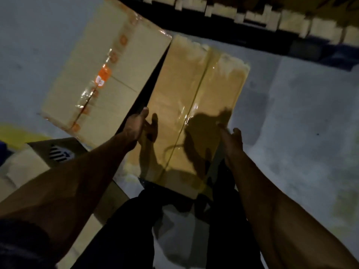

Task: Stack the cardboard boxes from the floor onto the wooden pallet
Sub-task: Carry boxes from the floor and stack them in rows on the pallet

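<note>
A brown cardboard box [194, 105] sealed with clear tape lies on the grey floor in front of me. My left hand [137, 124] is at its left edge, fingers spread, thumb up, touching or just beside the side. My right hand [232, 139] is at its right edge, fingers apart. Neither hand visibly grips the box. A paler box [108, 68] with orange-printed tape lies to its left, almost touching it. The wooden pallet [252, 16] runs along the top of the view, its pale slats over a dark gap.
More cardboard boxes [29, 167], one with a black printed mark, sit at the lower left. My dark trousers [136, 230] fill the bottom centre. Bare grey floor [301, 133] spreads out to the right. A yellow floor marking [15, 134] shows at the left edge.
</note>
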The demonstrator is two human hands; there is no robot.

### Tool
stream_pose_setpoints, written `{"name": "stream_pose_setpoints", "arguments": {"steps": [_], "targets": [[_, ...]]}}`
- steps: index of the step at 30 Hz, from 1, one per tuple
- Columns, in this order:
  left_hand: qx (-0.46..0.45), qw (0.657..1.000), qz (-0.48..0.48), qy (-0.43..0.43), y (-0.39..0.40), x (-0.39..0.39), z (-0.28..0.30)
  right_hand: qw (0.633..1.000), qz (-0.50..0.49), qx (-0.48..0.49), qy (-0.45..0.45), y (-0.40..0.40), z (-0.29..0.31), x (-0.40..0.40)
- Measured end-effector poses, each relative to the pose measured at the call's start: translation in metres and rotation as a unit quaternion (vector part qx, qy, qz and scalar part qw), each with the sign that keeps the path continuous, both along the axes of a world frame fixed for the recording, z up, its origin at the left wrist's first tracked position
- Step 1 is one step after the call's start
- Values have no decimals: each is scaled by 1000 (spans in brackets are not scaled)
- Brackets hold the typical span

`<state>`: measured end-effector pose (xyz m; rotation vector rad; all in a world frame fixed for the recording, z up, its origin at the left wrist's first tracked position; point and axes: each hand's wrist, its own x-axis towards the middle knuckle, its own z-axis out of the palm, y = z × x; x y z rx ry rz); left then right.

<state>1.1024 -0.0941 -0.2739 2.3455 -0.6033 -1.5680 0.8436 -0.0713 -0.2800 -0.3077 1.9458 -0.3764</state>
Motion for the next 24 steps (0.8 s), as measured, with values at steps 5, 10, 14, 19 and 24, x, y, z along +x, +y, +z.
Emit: {"name": "stream_pose_setpoints", "arguments": {"steps": [5,10,14,19,24], "targets": [[0,1000,-21,-13,-11,10,-55,1000,11,-12,13,5,-65,-1],[-2,996,-87,19,-8,19,-80,999,-19,-40,6,18,-99,5],[3,995,-100,29,-11,25,-93,997,-30,-65,21,20,-87,19],[-5,995,-83,51,-12,17,-87,994,-55,-92,21,28,-93,18],[-34,992,-114,44,-15,9,-59,993,2,-103,58,26,-66,6]]}}
